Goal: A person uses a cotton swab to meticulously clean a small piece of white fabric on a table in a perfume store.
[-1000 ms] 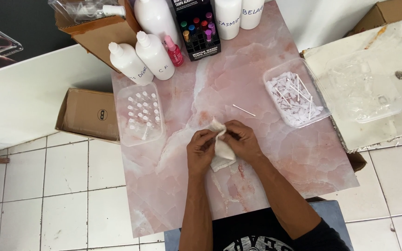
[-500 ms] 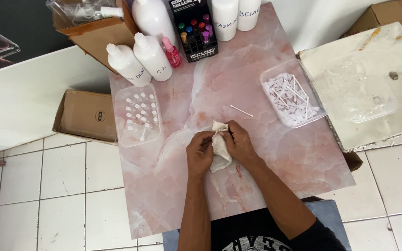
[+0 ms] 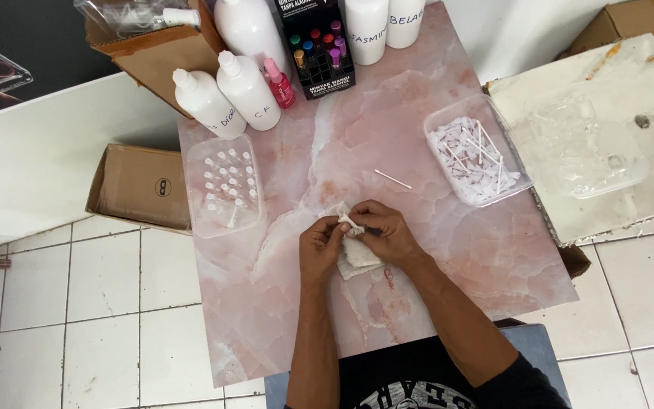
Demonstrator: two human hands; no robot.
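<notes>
Since the earlier frames the cloth (image 3: 356, 254) has been lowered and flattened: its upper corner, raised above the fingers half a second ago, is now folded down between the two hands, and both hands have drawn closer together. The cloth is seen as a small, crumpled, off-white rag with faint soiling, lying on the pink marbled tabletop (image 3: 448, 250) near its middle, partly covered by the hands. It is pinched at its top edge by the left hand (image 3: 321, 244), fingers closed narrowly on a twisted tip, while the right hand (image 3: 384, 231) is closed over the same edge from the 3 o'clock side, knuckles up; whether anything small is held inside the fold cannot be told. A single white stick (image 3: 393, 179) lies at 1 o'clock of the hands, apart from them. A clear tray of sticks (image 3: 475, 151) is set at 2 o'clock, and a clear tray of small vials (image 3: 225, 185) at 10 o'clock.
</notes>
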